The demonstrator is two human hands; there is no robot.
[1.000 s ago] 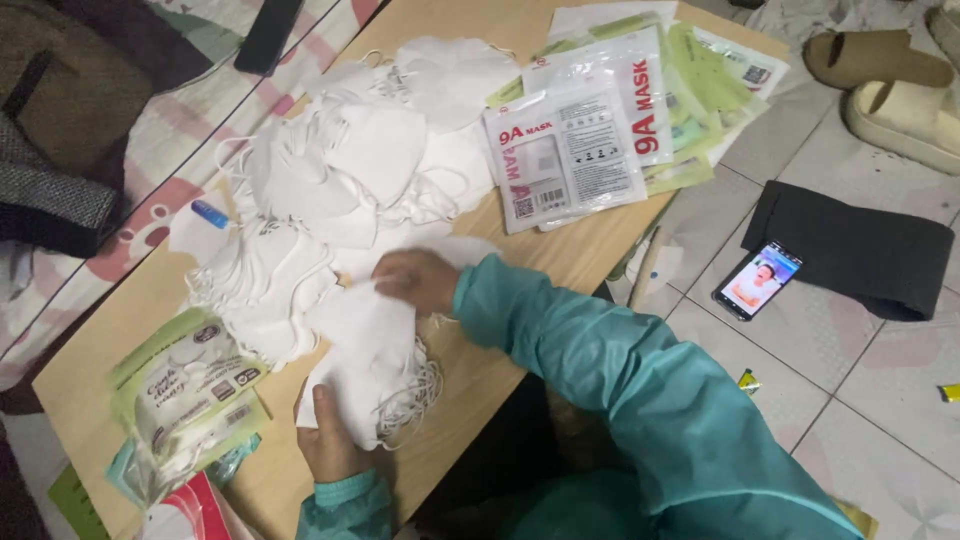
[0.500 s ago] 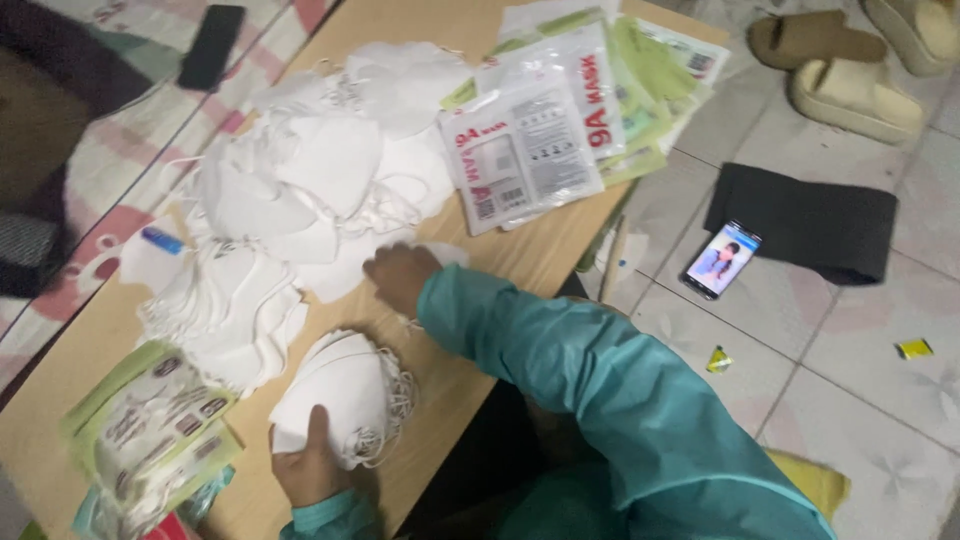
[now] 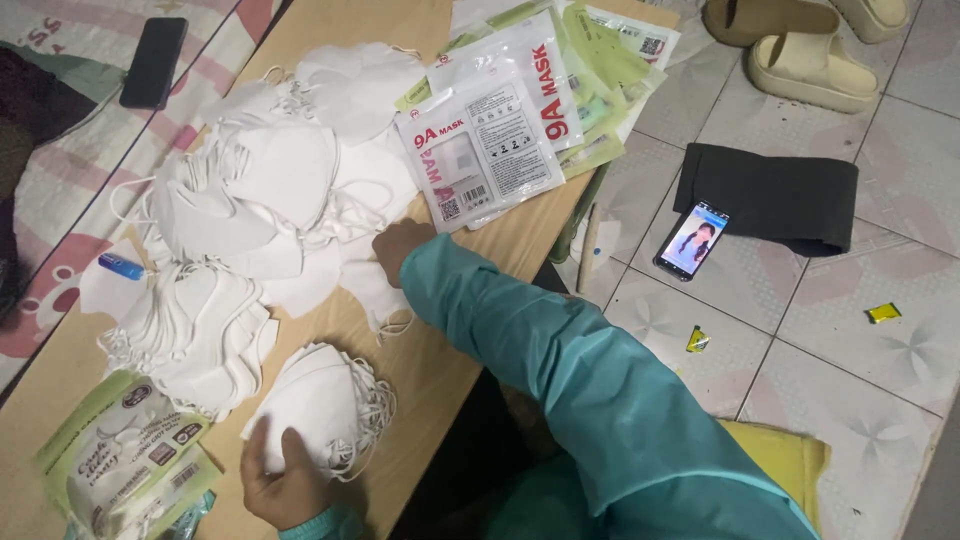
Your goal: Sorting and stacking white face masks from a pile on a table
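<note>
A small stack of folded white masks (image 3: 320,405) lies near the front edge of the wooden table (image 3: 450,345). My left hand (image 3: 285,485) grips its near end, thumb on top. My right hand (image 3: 398,250), in a teal sleeve, reaches to the edge of the big loose pile of white masks (image 3: 270,190), with its fingers closed on one flat white mask (image 3: 365,280). Another heap of masks (image 3: 195,330) sits left of the stack.
Printed mask packets (image 3: 490,130) lie at the table's far end, with green-and-white packets (image 3: 120,455) at the near left. A blue lighter (image 3: 120,266) rests by the pile. On the tiled floor lie a lit phone (image 3: 692,240), a black cloth (image 3: 770,195) and beige slippers (image 3: 810,70). A dark phone (image 3: 153,62) lies on the patterned mat.
My right hand has left the small stack and moved up to the edge of the loose pile. My left hand has stayed on the stack.
</note>
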